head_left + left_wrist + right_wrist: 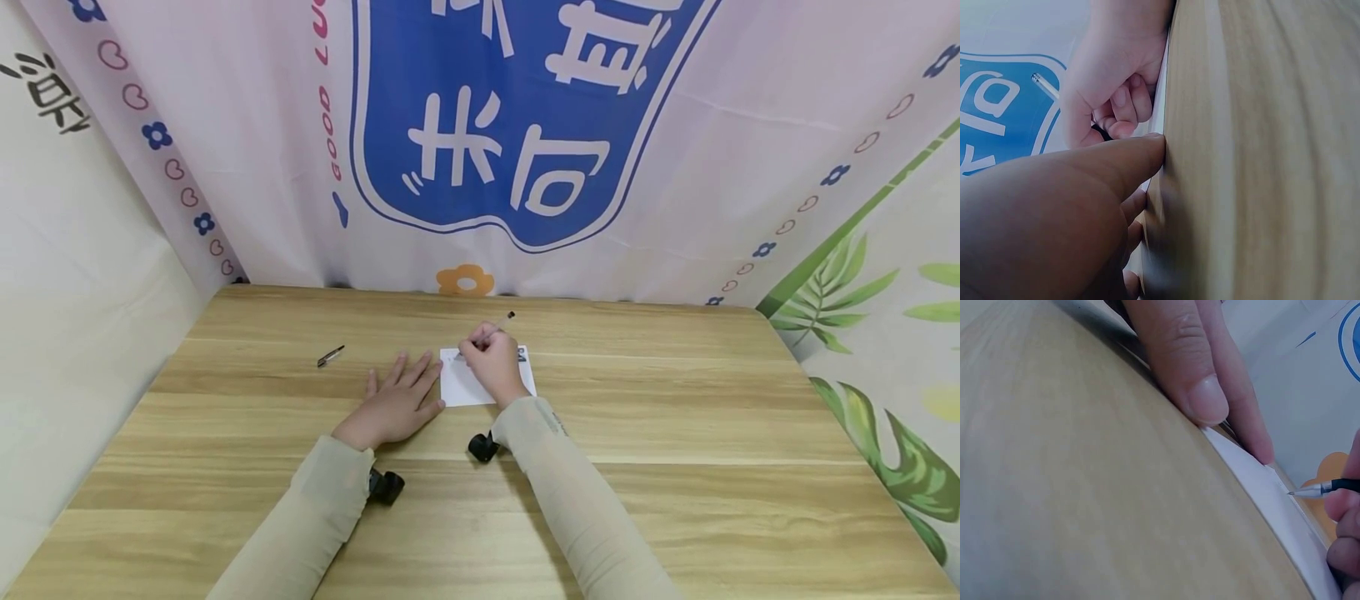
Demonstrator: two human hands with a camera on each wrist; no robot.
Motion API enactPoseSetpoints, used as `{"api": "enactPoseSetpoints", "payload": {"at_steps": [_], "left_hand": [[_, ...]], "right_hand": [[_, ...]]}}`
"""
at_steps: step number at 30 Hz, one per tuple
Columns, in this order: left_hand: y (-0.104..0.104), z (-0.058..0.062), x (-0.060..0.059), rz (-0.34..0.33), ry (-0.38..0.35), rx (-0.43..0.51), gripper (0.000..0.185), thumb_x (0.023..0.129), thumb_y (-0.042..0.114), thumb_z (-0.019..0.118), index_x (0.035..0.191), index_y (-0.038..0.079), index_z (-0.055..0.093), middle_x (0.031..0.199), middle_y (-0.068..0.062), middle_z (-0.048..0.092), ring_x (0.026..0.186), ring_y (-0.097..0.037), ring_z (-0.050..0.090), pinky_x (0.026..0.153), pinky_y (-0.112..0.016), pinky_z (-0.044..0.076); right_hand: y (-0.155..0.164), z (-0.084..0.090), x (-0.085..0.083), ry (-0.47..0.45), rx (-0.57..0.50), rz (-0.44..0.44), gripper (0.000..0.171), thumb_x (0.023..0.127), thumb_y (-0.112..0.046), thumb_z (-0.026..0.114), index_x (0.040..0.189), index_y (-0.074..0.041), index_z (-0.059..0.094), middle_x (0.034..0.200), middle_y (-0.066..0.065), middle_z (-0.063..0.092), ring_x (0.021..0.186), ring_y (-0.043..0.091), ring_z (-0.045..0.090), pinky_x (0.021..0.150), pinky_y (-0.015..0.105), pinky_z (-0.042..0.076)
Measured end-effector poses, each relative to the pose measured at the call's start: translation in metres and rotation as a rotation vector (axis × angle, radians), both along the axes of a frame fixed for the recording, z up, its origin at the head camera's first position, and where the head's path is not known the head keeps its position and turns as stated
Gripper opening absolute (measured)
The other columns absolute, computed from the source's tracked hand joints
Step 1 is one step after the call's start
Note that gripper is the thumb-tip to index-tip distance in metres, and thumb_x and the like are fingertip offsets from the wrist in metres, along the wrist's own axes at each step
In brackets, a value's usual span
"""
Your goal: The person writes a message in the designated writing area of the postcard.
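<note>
On the table (675,433), the left hand (396,403) lies flat, fingers straight and spread, touching the left edge of the card (468,385). The right hand (492,363) rests on the card, fingers curled round a pen (504,320), tip down on it.

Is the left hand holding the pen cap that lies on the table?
No: the left hand lies flat beside the card, with the cap apart on the table.

Small white rectangular paper card (468,385), flat on the wooden table, near its middle; slim black pen with silver tip (501,323), tilted, tip at the card's far edge, barrel slanting up and away.
</note>
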State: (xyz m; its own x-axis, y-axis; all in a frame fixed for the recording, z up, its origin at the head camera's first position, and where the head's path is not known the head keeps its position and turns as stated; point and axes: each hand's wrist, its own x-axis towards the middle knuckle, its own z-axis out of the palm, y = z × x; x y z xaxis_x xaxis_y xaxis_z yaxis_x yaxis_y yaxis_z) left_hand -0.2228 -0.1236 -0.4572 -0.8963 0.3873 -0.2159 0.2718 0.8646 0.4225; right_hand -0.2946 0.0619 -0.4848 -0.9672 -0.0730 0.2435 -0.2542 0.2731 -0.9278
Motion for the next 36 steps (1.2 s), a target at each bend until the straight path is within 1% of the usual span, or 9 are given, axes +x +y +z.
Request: {"api": "enactPoseSetpoints", "payload": {"at_steps": [7, 10, 14, 18, 23, 28, 31, 36], "left_hand": [[0.0003, 0.0038, 0.0002, -0.003, -0.006, -0.010, 0.068, 0.108, 0.045, 0.043, 0.163, 0.014, 0.019, 0.170, -0.009, 0.006, 0.153, -0.043, -0.006, 0.110, -0.077, -0.008], [0.0004, 0.0030, -0.0007, 0.000, -0.009, -0.014, 0.068, 0.108, 0.046, 0.043, 0.164, 0.015, 0.018, 0.170, -0.008, 0.005, 0.154, -0.042, -0.007, 0.111, -0.076, -0.008], [-0.0005, -0.0010, -0.0028, 0.002, -0.009, -0.017, 0.069, 0.107, 0.048, 0.041, 0.164, 0.017, 0.016, 0.170, -0.006, 0.004, 0.154, -0.041, -0.008, 0.111, -0.076, -0.009], [-0.0013, -0.0018, -0.0032, 0.000, -0.006, -0.016, 0.070, 0.107, 0.049, 0.041, 0.164, 0.016, 0.017, 0.170, -0.008, 0.004, 0.154, -0.042, -0.008, 0.111, -0.076, -0.009], [-0.0012, 0.0013, -0.0015, -0.004, -0.005, -0.016, 0.069, 0.108, 0.046, 0.043, 0.164, 0.015, 0.018, 0.170, -0.009, 0.006, 0.153, -0.043, -0.007, 0.110, -0.077, -0.008], [-0.0003, 0.0017, -0.0009, -0.002, 0.000, -0.018, 0.068, 0.108, 0.045, 0.043, 0.164, 0.015, 0.019, 0.170, -0.009, 0.008, 0.153, -0.043, -0.005, 0.110, -0.077, -0.008], [0.0001, 0.0020, -0.0008, 0.000, 0.002, -0.021, 0.067, 0.108, 0.045, 0.043, 0.164, 0.016, 0.019, 0.170, -0.009, 0.008, 0.153, -0.043, -0.005, 0.110, -0.077, -0.007], [0.0002, 0.0030, -0.0003, 0.002, -0.001, -0.024, 0.068, 0.108, 0.045, 0.044, 0.164, 0.015, 0.019, 0.170, -0.009, 0.008, 0.154, -0.042, -0.006, 0.111, -0.076, -0.008]], "right_hand": [[-0.0001, -0.0009, -0.0021, 0.009, 0.006, -0.007, 0.012, 0.090, -0.005, 0.066, 0.078, -0.005, 0.063, 0.064, 0.004, 0.062, 0.056, 0.013, 0.058, 0.050, 0.022, 0.045], [-0.0001, -0.0008, -0.0026, 0.015, 0.011, -0.011, 0.013, 0.090, -0.005, 0.066, 0.077, -0.006, 0.063, 0.064, 0.003, 0.062, 0.056, 0.013, 0.058, 0.051, 0.022, 0.045], [-0.0001, 0.0001, -0.0023, 0.013, 0.012, -0.012, 0.013, 0.090, -0.006, 0.066, 0.077, -0.006, 0.063, 0.064, 0.003, 0.062, 0.056, 0.013, 0.058, 0.051, 0.022, 0.045], [-0.0003, 0.0013, -0.0005, 0.013, -0.020, -0.017, 0.013, 0.090, -0.006, 0.065, 0.077, -0.006, 0.062, 0.066, 0.003, 0.061, 0.058, 0.013, 0.058, 0.053, 0.022, 0.046], [0.0004, 0.0008, 0.0022, 0.054, -0.055, -0.067, 0.013, 0.089, -0.003, 0.063, 0.077, -0.006, 0.062, 0.067, 0.003, 0.061, 0.058, 0.013, 0.057, 0.052, 0.022, 0.045], [0.0024, -0.0001, 0.0031, 0.112, -0.047, -0.115, 0.015, 0.089, -0.002, 0.062, 0.074, -0.006, 0.062, 0.066, 0.005, 0.061, 0.057, 0.014, 0.054, 0.050, 0.023, 0.043], [0.0034, -0.0008, 0.0025, 0.121, -0.038, -0.113, 0.015, 0.089, -0.002, 0.063, 0.075, -0.006, 0.062, 0.067, 0.005, 0.061, 0.057, 0.014, 0.054, 0.050, 0.023, 0.044], [0.0034, -0.0029, 0.0004, 0.096, -0.030, -0.082, 0.013, 0.089, -0.002, 0.064, 0.076, -0.005, 0.063, 0.067, 0.004, 0.061, 0.057, 0.012, 0.058, 0.050, 0.022, 0.047]]}}
